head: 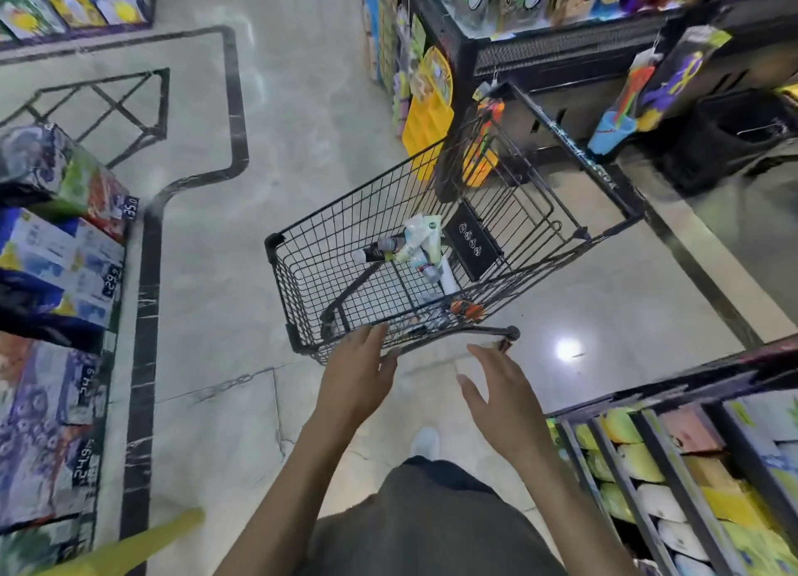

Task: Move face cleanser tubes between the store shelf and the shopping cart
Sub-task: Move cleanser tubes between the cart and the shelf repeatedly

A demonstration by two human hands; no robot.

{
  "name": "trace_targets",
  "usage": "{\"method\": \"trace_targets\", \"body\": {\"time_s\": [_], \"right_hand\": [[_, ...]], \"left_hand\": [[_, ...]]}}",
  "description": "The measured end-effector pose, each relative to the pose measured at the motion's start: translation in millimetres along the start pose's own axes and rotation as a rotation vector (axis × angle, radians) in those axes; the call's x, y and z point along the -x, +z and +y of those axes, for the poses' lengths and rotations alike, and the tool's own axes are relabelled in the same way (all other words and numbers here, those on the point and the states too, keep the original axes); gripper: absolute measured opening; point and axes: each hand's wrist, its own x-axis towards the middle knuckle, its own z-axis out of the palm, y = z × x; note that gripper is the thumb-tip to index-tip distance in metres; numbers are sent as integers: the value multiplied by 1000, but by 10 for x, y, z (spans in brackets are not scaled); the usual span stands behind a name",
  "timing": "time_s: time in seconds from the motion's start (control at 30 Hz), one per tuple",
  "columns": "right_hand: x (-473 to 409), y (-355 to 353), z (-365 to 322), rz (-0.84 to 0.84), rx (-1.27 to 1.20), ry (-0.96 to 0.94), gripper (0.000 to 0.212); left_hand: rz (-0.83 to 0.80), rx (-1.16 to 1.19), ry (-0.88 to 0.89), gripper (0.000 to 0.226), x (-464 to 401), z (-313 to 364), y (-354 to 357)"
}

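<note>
Nearest: left hand (360, 370), fingers straight and slightly spread, tips at or just short of the cart handle (453, 333); contact not certain, nothing held. Right hand (496, 392), fingers likewise straight and apart, just short of the handle's right end, holding nothing.

Next out: shopping cart (302, 269), black wire, angled in the aisle. Inside, toward the back of the basket: face cleanser tubes (421, 243), several in a loose pile, pale ones with one dark tube alongside; exact count not readable.

Farther: shelving (561, 57) to the right and beyond the cart, stocked with packets and hanging goods; blurred, no cleanser section identifiable.

Step judged: tubes already loaded, cart about to be taken by the handle.

Next move calls for: both hands closed on the handle, cart steered down the aisle toward the cleanser shelf.
</note>
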Motion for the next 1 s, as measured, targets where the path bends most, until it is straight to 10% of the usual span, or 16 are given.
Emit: {"method": "trace_targets", "body": {"time_s": [0.57, 1.0], "right_hand": [[-2868, -128, -41, -194, 70, 66, 44], [-4570, 777, 1208, -661, 334, 218, 45]], "left_hand": [[-279, 80, -217, 41, -1717, -468, 463], [-546, 307, -448, 50, -3426, -668, 1712]]}}
